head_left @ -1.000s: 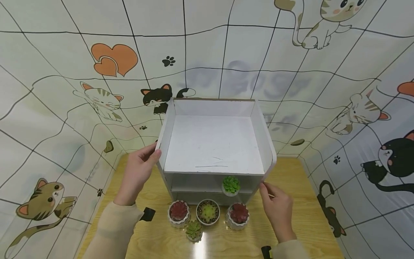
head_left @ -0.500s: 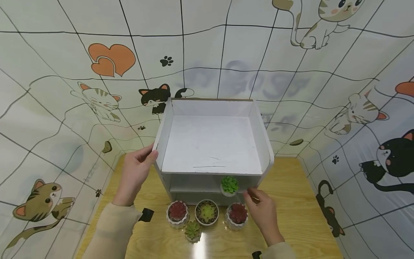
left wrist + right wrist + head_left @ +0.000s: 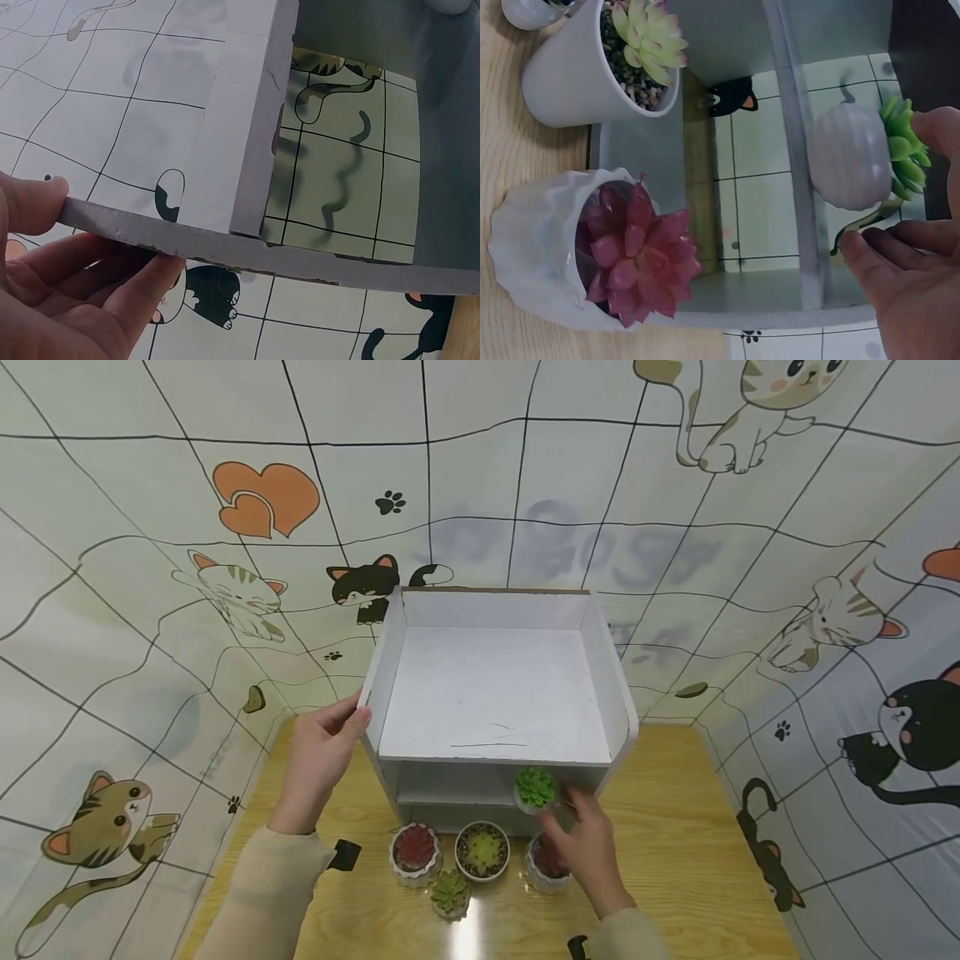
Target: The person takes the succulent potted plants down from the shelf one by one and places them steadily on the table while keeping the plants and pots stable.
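Note:
A white shelf unit (image 3: 495, 693) stands on the table, with a tray-like top and compartments below. My left hand (image 3: 318, 760) pinches its left side panel (image 3: 187, 244) between thumb and fingers. A potted green succulent (image 3: 536, 788) in a ribbed white pot (image 3: 850, 157) sits on the middle board, towards the right. Around its right side my right hand (image 3: 588, 843) spreads its thumb and fingers; whether a fingertip touches the plant I cannot tell. A potted dark red succulent (image 3: 641, 255) stands below that hand, partly covered by it in the head view.
Before the shelf stand another red succulent (image 3: 415, 852), a yellow-green succulent in a round white pot (image 3: 482, 852) and a small green succulent (image 3: 450, 893). The wooden table (image 3: 682, 827) extends on both sides. Cat-print cloth (image 3: 480, 477) hangs behind and at the sides.
My right hand has moved left from the shelf's right side to the green succulent on the middle board. The left hand keeps hold of the side panel.

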A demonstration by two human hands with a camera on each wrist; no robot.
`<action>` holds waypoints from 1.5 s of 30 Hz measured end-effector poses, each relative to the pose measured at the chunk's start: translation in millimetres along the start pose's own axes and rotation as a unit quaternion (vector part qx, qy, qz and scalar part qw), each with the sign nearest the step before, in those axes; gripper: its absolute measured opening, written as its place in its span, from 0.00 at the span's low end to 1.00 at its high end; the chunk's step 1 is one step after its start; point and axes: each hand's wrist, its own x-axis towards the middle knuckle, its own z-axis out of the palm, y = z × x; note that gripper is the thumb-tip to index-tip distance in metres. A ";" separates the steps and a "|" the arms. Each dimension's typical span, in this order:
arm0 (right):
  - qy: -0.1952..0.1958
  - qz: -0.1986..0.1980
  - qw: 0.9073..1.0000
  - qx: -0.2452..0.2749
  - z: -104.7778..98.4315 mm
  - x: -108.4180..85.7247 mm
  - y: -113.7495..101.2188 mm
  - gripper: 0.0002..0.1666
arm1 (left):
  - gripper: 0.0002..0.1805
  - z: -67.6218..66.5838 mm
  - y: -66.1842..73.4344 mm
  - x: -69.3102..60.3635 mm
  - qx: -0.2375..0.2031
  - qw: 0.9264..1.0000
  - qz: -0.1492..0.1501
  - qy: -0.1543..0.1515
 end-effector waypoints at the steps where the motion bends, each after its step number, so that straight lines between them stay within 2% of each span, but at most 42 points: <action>1: -0.006 0.009 1.000 -0.005 1.6 0.7 -0.3 0.30 | 0.22 -0.1 -0.3 -0.1 0.001 1.000 -0.001 0.001; 5: -0.032 0.063 0.997 -0.028 7.4 3.9 -2.7 0.36 | 0.22 0.6 -1.0 -0.9 -0.003 1.000 -0.010 0.010; 8: -0.041 0.080 0.995 -0.041 10.9 6.3 -2.8 0.38 | 0.22 2.3 -1.3 -1.1 -0.007 1.000 -0.015 0.016; 14: -0.044 0.077 0.995 -0.046 16.2 9.5 1.4 0.39 | 0.21 5.2 -2.1 0.1 -0.017 1.000 -0.009 0.019; 27: -0.029 0.034 0.997 -0.056 22.4 12.2 4.9 0.29 | 0.21 4.7 -2.8 0.4 -0.019 1.000 -0.011 0.017; 32: -0.031 0.049 0.997 -0.053 22.0 12.2 3.0 0.29 | 0.21 5.0 -3.1 0.1 -0.017 1.000 -0.009 0.021; 37: -0.027 0.046 0.997 -0.049 21.6 10.8 1.5 0.29 | 0.21 5.0 -3.4 0.0 -0.019 0.999 -0.007 0.024; 43: -0.025 0.047 0.997 -0.047 18.4 4.4 -1.3 0.29 | 0.20 5.2 -3.1 -0.1 -0.016 1.000 0.001 0.025; 45: -0.028 0.060 0.997 -0.041 16.7 1.1 -2.5 0.29 | 0.20 5.1 -2.9 -0.2 -0.019 0.999 0.003 0.026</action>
